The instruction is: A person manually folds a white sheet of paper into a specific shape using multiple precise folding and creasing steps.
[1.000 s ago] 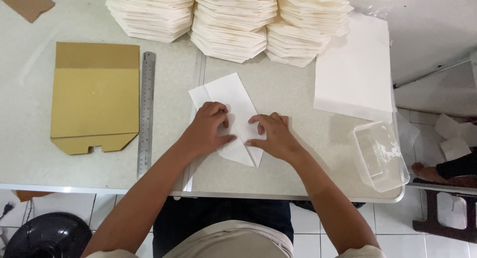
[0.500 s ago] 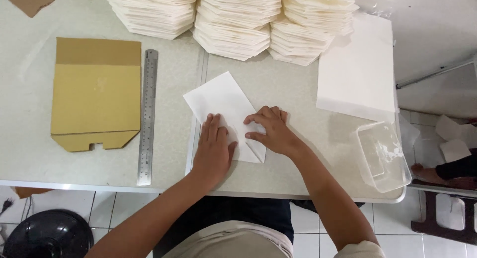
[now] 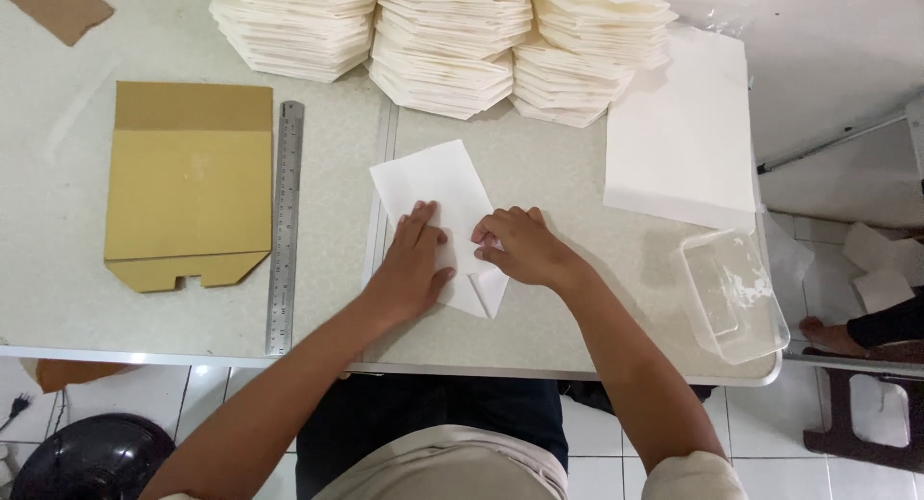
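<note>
The white paper sheet (image 3: 438,197) lies flat on the tabletop (image 3: 539,173), straight in front of you, below the stacks of folded paper (image 3: 443,38). Your left hand (image 3: 409,269) has slid down from the sheet's middle to its lower left part and now presses flat, fingers spread. Your right hand (image 3: 525,250) has stayed at the right edge, its grip pinching a folded flap. The lower corner looks creased into a point, so the fold seems underway. The steel ruler (image 3: 286,221) and brown cardboard template (image 3: 188,197) lie untouched to the left.
</note>
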